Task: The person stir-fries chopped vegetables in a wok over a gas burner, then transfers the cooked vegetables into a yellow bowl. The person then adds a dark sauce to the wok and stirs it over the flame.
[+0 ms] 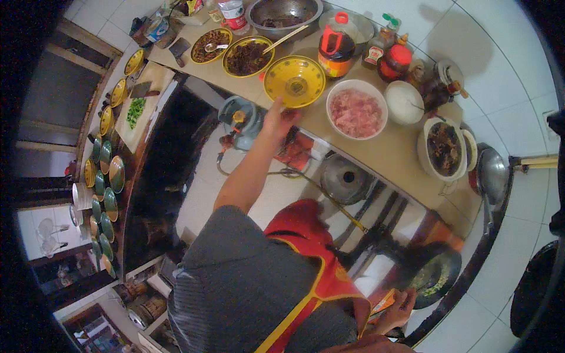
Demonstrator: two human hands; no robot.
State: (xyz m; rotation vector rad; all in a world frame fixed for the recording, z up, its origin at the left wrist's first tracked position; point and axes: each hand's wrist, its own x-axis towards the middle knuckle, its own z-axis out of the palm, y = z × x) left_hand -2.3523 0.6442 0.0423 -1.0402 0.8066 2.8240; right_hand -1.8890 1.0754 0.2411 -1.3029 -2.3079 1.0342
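Observation:
My left hand [282, 120] is at the near rim of a yellow patterned bowl [295, 81], thumb over the edge and fingers below it. No food shows inside the bowl. At the lower right, my right hand [399, 309] has curled fingers beside a dark wok [435, 276] with pale and green food in it. Whatever that hand grips is hidden. Right of the yellow bowl is a white bowl of raw pinkish meat [356, 110]. On its left, a yellow bowl of dark food [248, 56] has chopsticks [286, 39] resting across its rim.
A large sauce bottle [337, 46], jars and a bowl of white granules [404, 102] line the wall. A gas cylinder [240, 121] stands below the counter edge. At left, a cutting board [152, 84] bears chopped greens and a cleaver [141, 90], near several green bowls [110, 203].

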